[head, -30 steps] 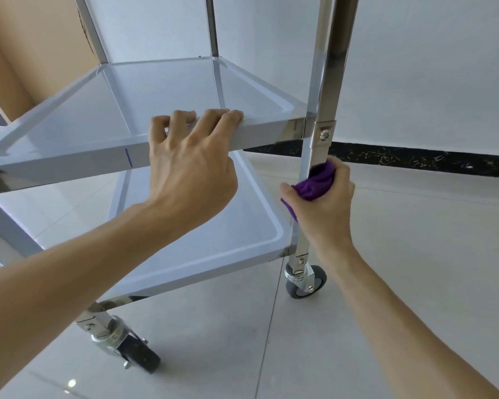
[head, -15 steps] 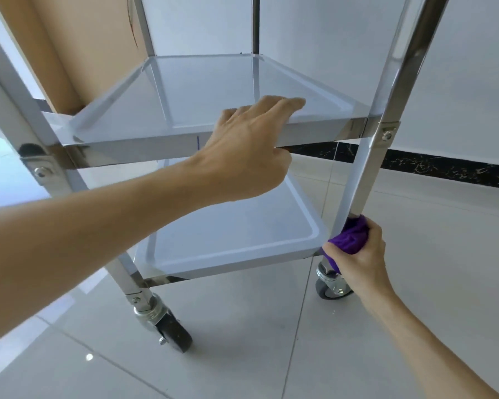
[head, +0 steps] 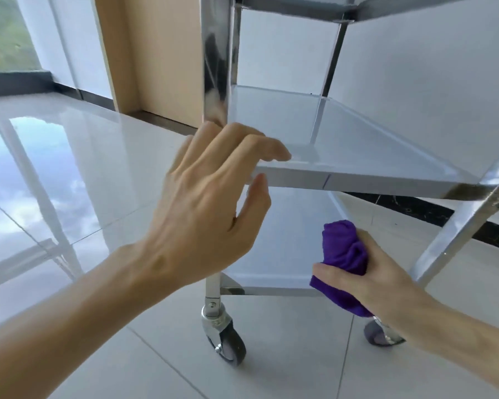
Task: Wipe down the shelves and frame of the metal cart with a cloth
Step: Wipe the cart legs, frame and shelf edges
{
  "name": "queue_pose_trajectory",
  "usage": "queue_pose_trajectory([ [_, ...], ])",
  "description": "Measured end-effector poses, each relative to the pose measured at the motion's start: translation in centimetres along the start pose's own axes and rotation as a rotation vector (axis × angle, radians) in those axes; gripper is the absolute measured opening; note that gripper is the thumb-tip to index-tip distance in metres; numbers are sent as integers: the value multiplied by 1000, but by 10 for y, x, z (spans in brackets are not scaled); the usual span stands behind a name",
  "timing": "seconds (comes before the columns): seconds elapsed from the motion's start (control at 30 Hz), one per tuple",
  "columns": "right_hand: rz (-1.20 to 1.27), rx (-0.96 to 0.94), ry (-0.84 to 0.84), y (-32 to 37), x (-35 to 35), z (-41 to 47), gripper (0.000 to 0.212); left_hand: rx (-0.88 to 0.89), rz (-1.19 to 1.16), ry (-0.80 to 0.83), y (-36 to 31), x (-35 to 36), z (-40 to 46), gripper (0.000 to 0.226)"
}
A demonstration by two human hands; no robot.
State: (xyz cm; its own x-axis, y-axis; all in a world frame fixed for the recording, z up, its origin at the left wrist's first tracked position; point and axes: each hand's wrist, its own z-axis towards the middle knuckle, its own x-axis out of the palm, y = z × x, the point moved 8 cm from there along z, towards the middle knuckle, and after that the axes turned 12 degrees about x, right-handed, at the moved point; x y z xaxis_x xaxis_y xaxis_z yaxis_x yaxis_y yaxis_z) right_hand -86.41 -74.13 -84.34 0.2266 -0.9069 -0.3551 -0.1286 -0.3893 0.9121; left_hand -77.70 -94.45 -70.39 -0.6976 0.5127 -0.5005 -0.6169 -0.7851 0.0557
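The metal cart fills the upper right, with its middle shelf point(head: 357, 151) and its bottom shelf point(head: 285, 240) in view. My left hand point(head: 208, 208) clasps the middle shelf's near left corner, fingers on top of the rim and thumb against the front lip, right beside the left front post point(head: 213, 67). My right hand point(head: 386, 280) is closed around a bunched purple cloth point(head: 344, 254). It is held in front of the bottom shelf's near edge, left of the slanted right front post point(head: 458, 226). Whether the cloth touches the shelf cannot be told.
Two front casters point(head: 228, 344) point(head: 378, 335) stand on glossy pale floor tiles point(head: 84, 174). The underside of the top shelf point(head: 300, 4) shows at the upper edge. A tan door panel point(head: 156, 53) and a window point(head: 9, 33) lie at the left, a white wall behind.
My right hand with the cloth has come off the right front post and moved left, in front of the bottom shelf. My left hand has slid along the middle shelf's edge to its left corner.
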Motion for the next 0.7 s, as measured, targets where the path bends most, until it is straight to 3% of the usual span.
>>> queue_pose_trajectory([
  [0.1,-58,-86,116,43,30,6,68,-142,-71,-156,23,-14,-6,17],
  [0.2,-62,-161,154,66,63,13,78,-355,-204,-230,46,-10,-15,26],
  [0.37,187,-271,188,86,121,18,60,-530,-498,-198,64,13,-17,41],
  [0.57,373,-348,3,83,155,46,53,-558,-545,-278,72,15,-21,19],
  [0.7,316,-369,-67,49,173,57,44,-486,-546,-279,71,17,-19,14],
])
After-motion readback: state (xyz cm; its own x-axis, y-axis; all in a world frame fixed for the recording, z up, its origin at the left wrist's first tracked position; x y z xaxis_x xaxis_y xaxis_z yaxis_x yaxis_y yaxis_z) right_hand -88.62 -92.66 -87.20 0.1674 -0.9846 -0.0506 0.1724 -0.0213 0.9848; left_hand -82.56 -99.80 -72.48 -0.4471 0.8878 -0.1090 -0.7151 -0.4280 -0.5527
